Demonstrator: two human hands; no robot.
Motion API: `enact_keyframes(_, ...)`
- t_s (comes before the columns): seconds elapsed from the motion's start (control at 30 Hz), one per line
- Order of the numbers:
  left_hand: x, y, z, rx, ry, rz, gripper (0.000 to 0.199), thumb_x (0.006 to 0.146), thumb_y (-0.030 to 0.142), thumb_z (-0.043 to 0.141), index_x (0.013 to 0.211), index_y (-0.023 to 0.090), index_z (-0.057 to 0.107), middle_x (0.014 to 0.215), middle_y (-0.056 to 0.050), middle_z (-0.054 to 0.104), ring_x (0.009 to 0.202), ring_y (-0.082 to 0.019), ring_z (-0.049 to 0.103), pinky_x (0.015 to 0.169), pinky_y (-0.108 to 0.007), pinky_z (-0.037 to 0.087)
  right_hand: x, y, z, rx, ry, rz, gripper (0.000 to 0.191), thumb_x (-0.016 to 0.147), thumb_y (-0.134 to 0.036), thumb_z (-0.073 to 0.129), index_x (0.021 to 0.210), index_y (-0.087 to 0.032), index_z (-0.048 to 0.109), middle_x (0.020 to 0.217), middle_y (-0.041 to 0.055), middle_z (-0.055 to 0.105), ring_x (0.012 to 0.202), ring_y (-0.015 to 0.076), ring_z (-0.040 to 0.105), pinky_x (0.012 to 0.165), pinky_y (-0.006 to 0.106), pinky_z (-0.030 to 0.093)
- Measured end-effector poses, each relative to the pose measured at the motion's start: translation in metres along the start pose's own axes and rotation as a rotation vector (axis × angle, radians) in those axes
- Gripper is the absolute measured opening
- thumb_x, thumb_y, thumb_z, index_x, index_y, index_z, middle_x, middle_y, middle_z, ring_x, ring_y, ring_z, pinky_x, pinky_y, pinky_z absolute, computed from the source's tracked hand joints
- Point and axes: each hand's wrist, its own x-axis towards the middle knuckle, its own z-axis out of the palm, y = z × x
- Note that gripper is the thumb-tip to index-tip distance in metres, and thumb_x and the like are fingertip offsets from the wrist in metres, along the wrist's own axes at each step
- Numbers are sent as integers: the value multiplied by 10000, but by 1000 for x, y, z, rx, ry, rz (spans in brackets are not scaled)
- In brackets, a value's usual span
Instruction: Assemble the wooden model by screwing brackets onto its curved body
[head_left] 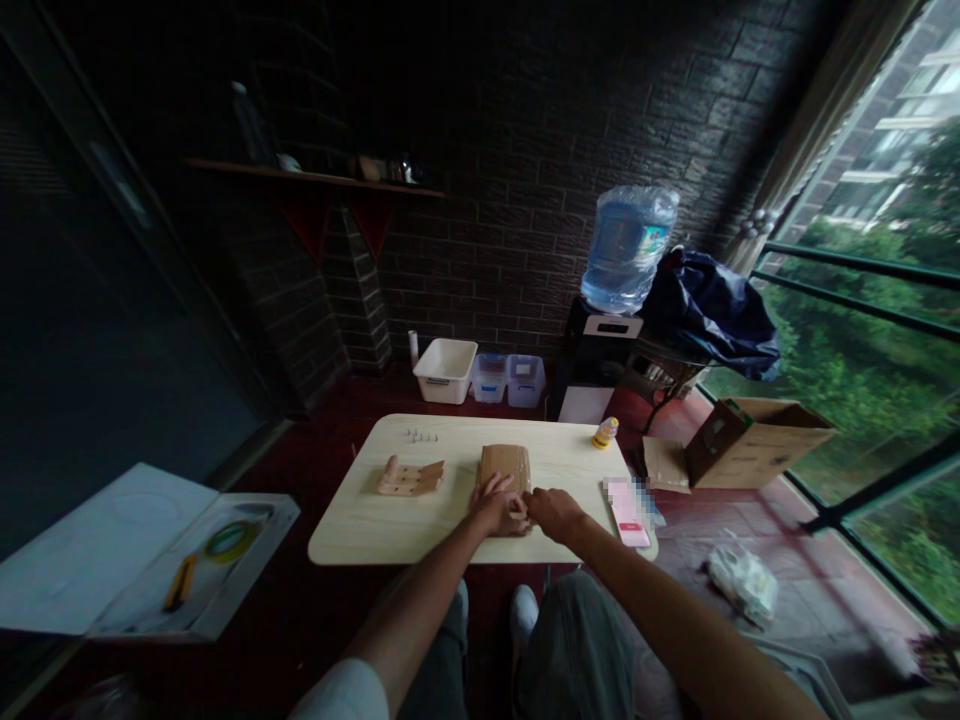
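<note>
A small brown cardboard box (505,461) lies near the front middle of the pale wooden-topped table (450,540). Over its near part rests my left hand (495,507), its fingers gripping the box. My right hand (553,513) is closed in a pinch at the box's right near edge, close to my left fingertips. Whatever sits in that pinch is too small to make out. Left of the box is a light wooden piece with holes and a raised end (409,478). Behind that piece are several small metal parts (422,436).
A yellow-capped bottle (604,433) and a phone with a pink screen (627,512) occupy the table's right side. On the left, an open white box (225,560) holds a yellow cutter (180,583). Bins (447,385), a water dispenser (589,365) and a large carton (757,445) stand beyond.
</note>
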Motion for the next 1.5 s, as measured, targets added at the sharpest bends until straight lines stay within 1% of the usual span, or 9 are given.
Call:
enact_keyframes(0.27,-5,4,-4,-4,-2,-8,352,637,509,842,911,305,755,1635,25,362,1552,-368,138,1225,-636,102,10,-7,11,96,6,164,360,952,-211,546,1294,-98,545,1154,224,703,1040,290,712,804,357,552)
enact_keyframes(0.5,-6,5,-7,-14,0,2,348,645,495,846,926,309,755,1636,1,360,1554,-350,153,1237,-595,98,-6,7,4,63,1,36,395,925,-143,533,1314,-214,543,1206,145,699,1048,258,710,817,345,539)
enact_keyframes(0.6,-6,6,-7,-16,-5,-1,358,638,512,846,925,318,757,1632,16,367,1556,-352,145,1236,-605,92,-3,9,4,19,-3,-15,335,949,-131,501,1268,-207,569,1223,138,697,1053,248,711,825,334,543)
enact_keyframes(0.73,-7,8,-7,-8,-13,-9,346,639,521,845,900,312,759,1634,35,361,1554,-364,146,1230,-624,100,5,6,10,50,-15,77,273,978,-204,514,1241,-153,567,1144,172,722,1037,266,716,804,333,546)
enact_keyframes(0.83,-9,9,-8,-4,-14,-10,341,639,509,848,898,306,758,1639,33,352,1555,-356,147,1231,-620,107,5,4,14,74,8,141,321,1006,-286,492,1269,-109,548,1146,211,710,1031,275,716,792,339,543)
enact_keyframes(0.93,-10,9,-8,-8,-1,-3,344,638,509,851,896,301,759,1640,23,353,1557,-348,148,1236,-610,110,1,3,13,82,15,132,353,1003,-292,500,1298,-102,533,1147,213,710,1022,278,719,778,341,541)
enact_keyframes(1.13,-6,6,-5,-10,-7,-13,352,644,546,840,887,305,758,1639,33,354,1561,-342,134,1237,-610,105,5,7,9,56,0,11,321,936,-169,574,1254,-210,583,1217,139,706,1062,262,711,832,349,533)
enact_keyframes(1.33,-2,5,-3,-3,-23,-20,369,641,555,844,908,315,760,1645,27,341,1565,-352,113,1232,-632,96,12,12,16,127,-20,146,276,972,-286,555,1186,-126,621,1110,192,734,1036,281,723,788,333,548)
enact_keyframes(1.5,-4,7,-7,-3,-36,-13,363,647,569,832,913,329,774,1638,50,352,1558,-365,139,1243,-619,89,6,5,11,116,-1,147,323,976,-263,519,1264,-128,572,1142,197,724,1018,282,729,774,345,563)
